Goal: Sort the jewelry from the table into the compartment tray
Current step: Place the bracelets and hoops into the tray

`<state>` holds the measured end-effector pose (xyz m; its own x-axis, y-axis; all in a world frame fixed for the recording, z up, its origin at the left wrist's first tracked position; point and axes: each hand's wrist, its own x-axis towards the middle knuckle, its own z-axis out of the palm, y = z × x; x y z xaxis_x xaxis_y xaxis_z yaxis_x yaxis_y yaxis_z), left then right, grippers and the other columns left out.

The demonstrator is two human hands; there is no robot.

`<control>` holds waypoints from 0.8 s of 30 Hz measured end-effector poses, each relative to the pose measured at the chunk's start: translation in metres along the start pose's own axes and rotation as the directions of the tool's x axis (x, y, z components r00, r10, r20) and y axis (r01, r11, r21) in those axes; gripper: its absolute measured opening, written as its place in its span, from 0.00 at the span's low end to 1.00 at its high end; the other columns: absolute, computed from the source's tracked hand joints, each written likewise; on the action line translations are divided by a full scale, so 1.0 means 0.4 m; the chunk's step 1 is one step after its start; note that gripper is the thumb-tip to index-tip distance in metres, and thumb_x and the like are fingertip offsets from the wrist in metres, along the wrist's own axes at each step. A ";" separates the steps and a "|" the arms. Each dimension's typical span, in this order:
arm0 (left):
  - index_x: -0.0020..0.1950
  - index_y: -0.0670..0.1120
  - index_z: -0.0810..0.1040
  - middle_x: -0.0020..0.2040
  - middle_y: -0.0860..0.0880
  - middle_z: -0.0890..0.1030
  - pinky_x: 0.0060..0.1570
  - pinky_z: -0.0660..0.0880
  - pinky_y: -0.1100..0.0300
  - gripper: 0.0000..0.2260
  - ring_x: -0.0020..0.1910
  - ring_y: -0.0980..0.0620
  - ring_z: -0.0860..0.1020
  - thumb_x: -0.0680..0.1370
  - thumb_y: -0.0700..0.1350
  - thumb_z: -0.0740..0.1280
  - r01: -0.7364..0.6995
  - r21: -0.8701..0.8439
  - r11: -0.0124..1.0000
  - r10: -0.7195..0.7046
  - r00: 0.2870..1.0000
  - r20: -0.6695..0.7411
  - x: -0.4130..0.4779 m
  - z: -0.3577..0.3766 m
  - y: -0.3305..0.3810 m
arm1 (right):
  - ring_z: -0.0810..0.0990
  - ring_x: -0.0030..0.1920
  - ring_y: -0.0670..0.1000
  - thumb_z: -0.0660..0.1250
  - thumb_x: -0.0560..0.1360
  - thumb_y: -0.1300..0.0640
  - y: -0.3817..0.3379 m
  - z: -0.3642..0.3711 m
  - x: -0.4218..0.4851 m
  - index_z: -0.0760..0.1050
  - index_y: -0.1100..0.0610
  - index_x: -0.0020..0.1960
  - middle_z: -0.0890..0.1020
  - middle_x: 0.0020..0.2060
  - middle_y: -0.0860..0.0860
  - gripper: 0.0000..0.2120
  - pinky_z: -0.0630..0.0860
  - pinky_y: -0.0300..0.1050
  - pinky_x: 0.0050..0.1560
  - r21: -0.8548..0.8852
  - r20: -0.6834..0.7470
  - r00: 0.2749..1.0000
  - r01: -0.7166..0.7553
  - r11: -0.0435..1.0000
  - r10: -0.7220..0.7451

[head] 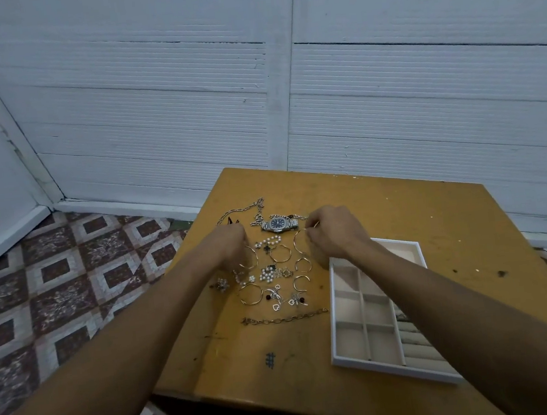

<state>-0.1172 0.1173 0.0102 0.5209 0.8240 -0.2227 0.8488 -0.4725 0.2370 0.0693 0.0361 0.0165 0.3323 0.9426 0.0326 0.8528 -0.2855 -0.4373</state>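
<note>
The tray (386,370) looks empty, all the jewelry (269,272) lies on the table (401,206), the right hand (333,234) pinches a thin hoop (296,243), and I cannot tell if the left hand (229,246) holds anything.

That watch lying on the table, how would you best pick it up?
Pinch the watch by its case, coming from above, with fingers on the near and far edges. It lies face up with its band running left and right, so those two edges look easiest to reach.
</note>
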 end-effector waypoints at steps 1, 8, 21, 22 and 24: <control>0.60 0.40 0.78 0.59 0.44 0.79 0.51 0.72 0.58 0.11 0.56 0.46 0.77 0.79 0.38 0.61 -0.012 -0.014 1.000 0.012 1.000 -0.016 -0.007 -0.009 0.002 | 0.81 0.50 0.54 0.65 0.76 0.58 0.006 -0.007 -0.001 0.83 0.54 0.50 0.84 0.48 0.52 0.08 0.76 0.45 0.52 0.057 0.007 1.000 -0.008 0.998 0.008; 0.53 0.42 0.79 0.47 0.46 0.80 0.42 0.77 0.58 0.08 0.42 0.50 0.80 0.80 0.37 0.60 -0.095 -0.176 0.980 0.085 0.994 -0.066 -0.028 -0.048 0.032 | 0.82 0.45 0.48 0.66 0.75 0.56 0.077 -0.080 -0.036 0.82 0.52 0.46 0.85 0.39 0.49 0.07 0.75 0.42 0.46 0.191 0.003 0.999 -0.043 0.981 0.043; 0.44 0.42 0.77 0.37 0.43 0.82 0.31 0.79 0.64 0.07 0.30 0.54 0.81 0.76 0.32 0.62 -0.173 -0.409 0.896 0.185 0.983 -0.011 -0.003 -0.023 0.295 | 0.81 0.43 0.52 0.62 0.72 0.59 0.299 -0.155 -0.119 0.80 0.50 0.43 0.84 0.39 0.49 0.09 0.78 0.46 0.44 0.030 -0.048 0.978 -0.201 0.979 0.202; 0.43 0.42 0.77 0.37 0.44 0.82 0.31 0.79 0.64 0.08 0.30 0.53 0.81 0.76 0.32 0.62 -0.175 -0.414 0.893 0.184 0.983 -0.017 0.003 -0.016 0.313 | 0.81 0.43 0.52 0.62 0.73 0.58 0.309 -0.150 -0.123 0.80 0.50 0.44 0.84 0.40 0.49 0.09 0.78 0.46 0.44 0.009 -0.045 0.978 -0.201 0.979 0.202; 0.41 0.43 0.77 0.37 0.43 0.83 0.32 0.80 0.62 0.08 0.31 0.51 0.82 0.75 0.32 0.62 -0.175 -0.421 0.890 0.182 0.983 -0.025 0.012 0.000 0.348 | 0.81 0.43 0.53 0.62 0.73 0.58 0.322 -0.138 -0.128 0.81 0.50 0.45 0.84 0.41 0.50 0.09 0.78 0.47 0.44 -0.025 -0.037 0.982 -0.186 0.982 0.185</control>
<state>0.0036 0.0556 0.0420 0.6640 0.7322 -0.1520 0.6262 -0.4333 0.6482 0.1843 -0.0586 0.0082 0.4988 0.8666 -0.0151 0.7860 -0.4597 -0.4133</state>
